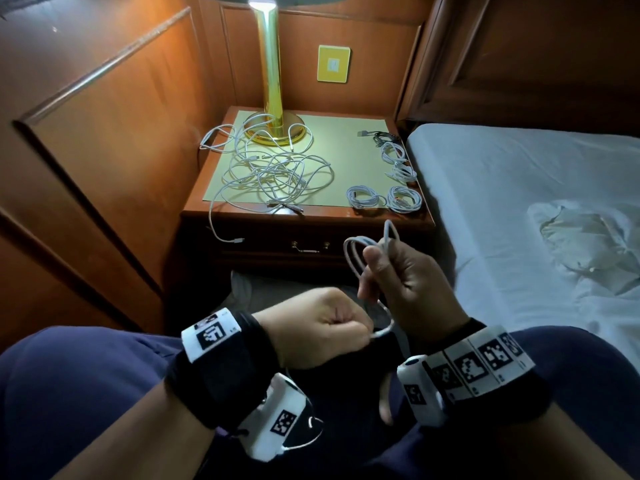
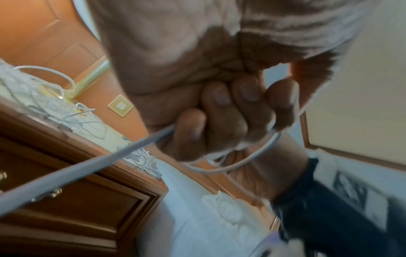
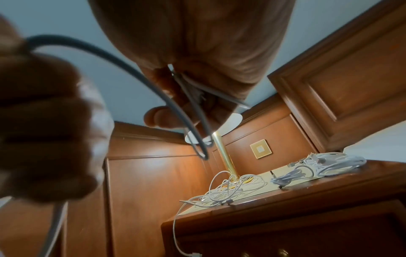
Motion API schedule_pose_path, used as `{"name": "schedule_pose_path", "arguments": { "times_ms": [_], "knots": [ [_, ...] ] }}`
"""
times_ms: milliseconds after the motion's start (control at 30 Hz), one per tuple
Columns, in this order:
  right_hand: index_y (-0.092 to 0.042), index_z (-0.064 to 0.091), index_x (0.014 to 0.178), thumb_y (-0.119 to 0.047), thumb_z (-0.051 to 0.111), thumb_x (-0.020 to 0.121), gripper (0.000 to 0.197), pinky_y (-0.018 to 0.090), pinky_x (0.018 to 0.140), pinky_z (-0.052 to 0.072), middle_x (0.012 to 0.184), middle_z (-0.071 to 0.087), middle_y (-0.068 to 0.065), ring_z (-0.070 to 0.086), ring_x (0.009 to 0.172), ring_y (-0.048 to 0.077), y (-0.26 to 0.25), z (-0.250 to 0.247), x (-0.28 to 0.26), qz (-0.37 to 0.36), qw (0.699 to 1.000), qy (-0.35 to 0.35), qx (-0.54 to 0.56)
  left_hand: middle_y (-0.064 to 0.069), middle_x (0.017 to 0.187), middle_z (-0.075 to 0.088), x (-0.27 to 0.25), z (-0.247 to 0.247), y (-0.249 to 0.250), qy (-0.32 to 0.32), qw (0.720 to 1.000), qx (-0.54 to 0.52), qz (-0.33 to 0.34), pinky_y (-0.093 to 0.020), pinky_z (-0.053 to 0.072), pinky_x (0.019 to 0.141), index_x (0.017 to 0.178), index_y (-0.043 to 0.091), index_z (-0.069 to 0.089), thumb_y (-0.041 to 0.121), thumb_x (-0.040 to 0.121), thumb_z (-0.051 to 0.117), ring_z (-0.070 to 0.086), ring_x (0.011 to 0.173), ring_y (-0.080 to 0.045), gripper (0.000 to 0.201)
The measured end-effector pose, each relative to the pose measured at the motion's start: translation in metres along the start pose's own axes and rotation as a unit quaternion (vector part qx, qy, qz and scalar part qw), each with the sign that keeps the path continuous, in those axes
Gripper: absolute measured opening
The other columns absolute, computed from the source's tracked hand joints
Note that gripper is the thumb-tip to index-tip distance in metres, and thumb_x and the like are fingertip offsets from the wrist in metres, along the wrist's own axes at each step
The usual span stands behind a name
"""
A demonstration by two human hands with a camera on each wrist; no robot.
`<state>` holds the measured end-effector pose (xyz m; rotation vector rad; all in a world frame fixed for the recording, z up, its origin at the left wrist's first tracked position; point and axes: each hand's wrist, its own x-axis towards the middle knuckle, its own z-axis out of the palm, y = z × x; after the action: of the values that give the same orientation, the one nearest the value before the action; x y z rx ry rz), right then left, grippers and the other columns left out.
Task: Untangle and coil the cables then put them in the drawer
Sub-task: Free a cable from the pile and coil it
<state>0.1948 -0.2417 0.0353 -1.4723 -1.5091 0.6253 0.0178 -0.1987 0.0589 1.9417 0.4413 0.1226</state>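
- The thin white charging cable (image 1: 360, 258) is held in front of the person, part wound into loops; judged mid-coil.
- The right hand (image 1: 405, 282) curls thumb and fingers round the gathered loops, holding them upright so each turn stacks on the last.
- The left hand (image 1: 322, 327) is a closed fist pinching the cable's free run, apparently feeding slack across to the loops.
- The tangled heap of white cables (image 1: 273, 171) lies on the wooden bedside surface (image 1: 311, 213) near the brass lamp base (image 1: 277, 131); one end hangs over the front edge.
- Finished small white coils (image 1: 384, 197) sit grouped on the right side, just beside the bed (image 1: 519, 174), likely kept apart from the tangle.
- The dark wooden drawer (image 1: 311, 249) below is closed; nothing is stowed yet.
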Motion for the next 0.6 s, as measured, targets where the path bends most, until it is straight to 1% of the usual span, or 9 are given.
{"name": "schedule_pose_path", "arguments": {
  "times_ms": [67, 133, 167, 267, 333, 433, 500, 533, 600],
  "knots": [
    [-0.014, 0.057, 0.068, -0.036, 0.046, 0.104, 0.043, 0.024, 0.055, 0.046, 0.056, 0.064, 0.001, 0.059, 0.048, 0.013, -0.002, 0.002, -0.001, 0.01, 0.999, -0.034, 0.001, 0.001, 0.054, 0.033, -0.003, -0.009, -0.004, 0.05, 0.994, -0.085, 0.04, -0.027, 0.026, 0.047, 0.056, 0.014, 0.043, 0.017, 0.083, 0.047, 0.029, 0.049, -0.015, 0.028],
    [-0.011, 0.053, 0.07, -0.036, 0.046, 0.103, 0.042, 0.026, 0.046, 0.044, 0.049, 0.059, 0.002, 0.054, 0.04, 0.014, -0.004, 0.002, 0.0, 0.039, 0.997, -0.036, 0.054, 0.005, 0.054, 0.032, -0.004, -0.016, -0.011, 0.134, 0.979, -0.126, 0.084, -0.026, 0.025, 0.047, 0.053, 0.023, 0.044, 0.02, 0.083, 0.048, 0.028, 0.049, -0.014, 0.029],
    [-0.01, 0.05, 0.069, -0.036, 0.046, 0.103, 0.043, 0.025, 0.042, 0.04, 0.046, 0.055, 0.003, 0.049, 0.037, 0.014, -0.006, 0.002, 0.001, 0.053, 0.994, -0.03, 0.087, 0.007, 0.054, 0.033, -0.004, -0.02, -0.015, 0.179, 0.969, -0.142, 0.097, -0.024, 0.026, 0.047, 0.053, 0.025, 0.045, 0.024, 0.083, 0.047, 0.028, 0.049, -0.012, 0.03],
    [-0.01, 0.044, 0.064, -0.031, 0.045, 0.105, 0.045, 0.025, 0.04, 0.028, 0.043, 0.04, 0.002, 0.033, 0.037, 0.016, -0.009, 0.001, 0.004, 0.093, 0.978, -0.034, 0.183, 0.003, 0.055, 0.034, -0.002, -0.03, -0.031, 0.279, 0.945, -0.144, 0.089, -0.02, 0.027, 0.044, 0.057, 0.025, 0.048, 0.035, 0.087, 0.047, 0.03, 0.049, -0.012, 0.032],
    [-0.015, 0.043, 0.062, -0.03, 0.046, 0.103, 0.044, 0.023, 0.041, 0.019, 0.047, 0.03, 0.001, 0.022, 0.039, 0.014, -0.013, 0.0, 0.005, 0.158, 0.949, -0.061, 0.266, 0.0, 0.057, 0.035, 0.003, -0.03, -0.038, 0.303, 0.943, -0.115, 0.074, -0.022, 0.027, 0.045, 0.063, 0.024, 0.049, 0.04, 0.092, 0.047, 0.03, 0.049, -0.013, 0.033],
    [-0.014, 0.048, 0.065, -0.044, 0.052, 0.093, 0.041, 0.024, 0.046, 0.009, 0.047, 0.023, -0.001, 0.015, 0.041, 0.01, -0.02, 0.002, 0.006, 0.259, 0.894, -0.114, 0.347, 0.003, 0.061, 0.041, 0.014, -0.026, -0.045, 0.329, 0.941, -0.06, 0.05, -0.023, 0.031, 0.05, 0.074, 0.019, 0.048, 0.038, 0.099, 0.044, 0.035, 0.053, -0.011, 0.031],
    [-0.014, 0.046, 0.065, -0.049, 0.054, 0.088, 0.043, 0.024, 0.046, 0.008, 0.046, 0.02, -0.002, 0.014, 0.04, 0.009, -0.024, 0.002, 0.005, 0.29, 0.875, -0.139, 0.361, 0.009, 0.062, 0.043, 0.019, -0.025, -0.05, 0.351, 0.935, -0.032, 0.047, -0.024, 0.033, 0.054, 0.079, 0.021, 0.051, 0.036, 0.099, 0.044, 0.037, 0.056, -0.01, 0.026],
    [-0.016, 0.041, 0.063, -0.048, 0.054, 0.088, 0.043, 0.023, 0.045, 0.008, 0.046, 0.019, -0.003, 0.013, 0.04, 0.009, -0.025, 0.002, 0.004, 0.294, 0.871, -0.146, 0.365, 0.009, 0.064, 0.046, 0.02, -0.025, -0.052, 0.359, 0.932, -0.027, 0.051, -0.025, 0.035, 0.056, 0.081, 0.021, 0.054, 0.033, 0.1, 0.046, 0.039, 0.059, -0.01, 0.024],
    [-0.02, 0.035, 0.06, -0.043, 0.055, 0.088, 0.042, 0.021, 0.044, 0.007, 0.046, 0.018, -0.003, 0.012, 0.038, 0.009, -0.027, 0.001, 0.003, 0.301, 0.86, -0.153, 0.383, 0.004, 0.068, 0.052, 0.021, -0.025, -0.053, 0.369, 0.927, -0.043, 0.061, -0.024, 0.039, 0.06, 0.091, 0.018, 0.06, 0.025, 0.1, 0.049, 0.044, 0.061, -0.01, 0.016]
  ]
}}
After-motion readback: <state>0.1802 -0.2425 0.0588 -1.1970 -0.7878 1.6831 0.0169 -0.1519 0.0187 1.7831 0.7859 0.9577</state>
